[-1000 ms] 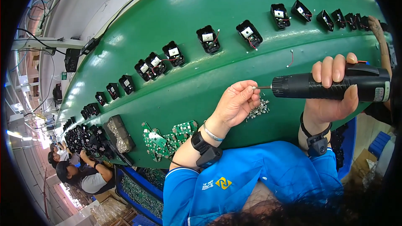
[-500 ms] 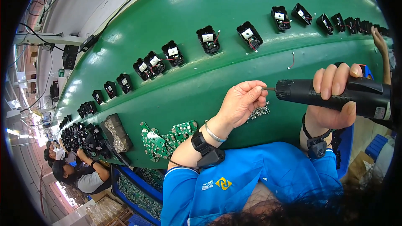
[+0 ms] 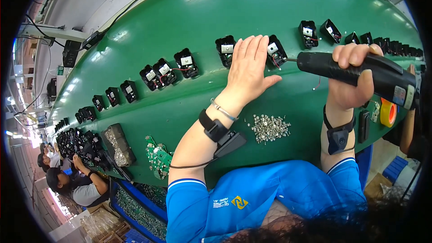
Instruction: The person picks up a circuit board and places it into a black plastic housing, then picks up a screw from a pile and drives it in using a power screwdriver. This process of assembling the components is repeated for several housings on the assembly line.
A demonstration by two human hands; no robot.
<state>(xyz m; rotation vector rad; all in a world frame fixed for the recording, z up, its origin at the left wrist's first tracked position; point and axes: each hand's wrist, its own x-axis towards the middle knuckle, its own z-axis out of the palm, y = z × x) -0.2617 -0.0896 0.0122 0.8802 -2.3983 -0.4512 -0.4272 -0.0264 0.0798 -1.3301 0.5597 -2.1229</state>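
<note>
My left hand [image 3: 249, 69] lies open over the green table, fingers stretched forward and thumb out to the side. It is between two black plastic housings, partly covering the left one [image 3: 223, 49] and the right one [image 3: 275, 54]. Each housing has a white block inside. In my right hand [image 3: 350, 83] is a black electric screwdriver [image 3: 324, 65], held level with its bit pointing left. The bit's tip ends beside the right housing; whether they touch I cannot tell. A heap of small silver screws [image 3: 270, 128] lies nearer to me.
More black housings line the table [image 3: 211, 112] to the left [image 3: 128, 91] and right [image 3: 308, 33]. Green circuit boards [image 3: 157, 156] and a tray of small metal parts [image 3: 118, 146] sit at left. An orange tape roll [image 3: 388, 112] is at right. Other people [image 3: 85, 189] work at far left.
My left hand has left the screwdriver bit, opened from a pinch and reached forward to the housings. The screwdriver has moved forward, its tip now beside the right housing.
</note>
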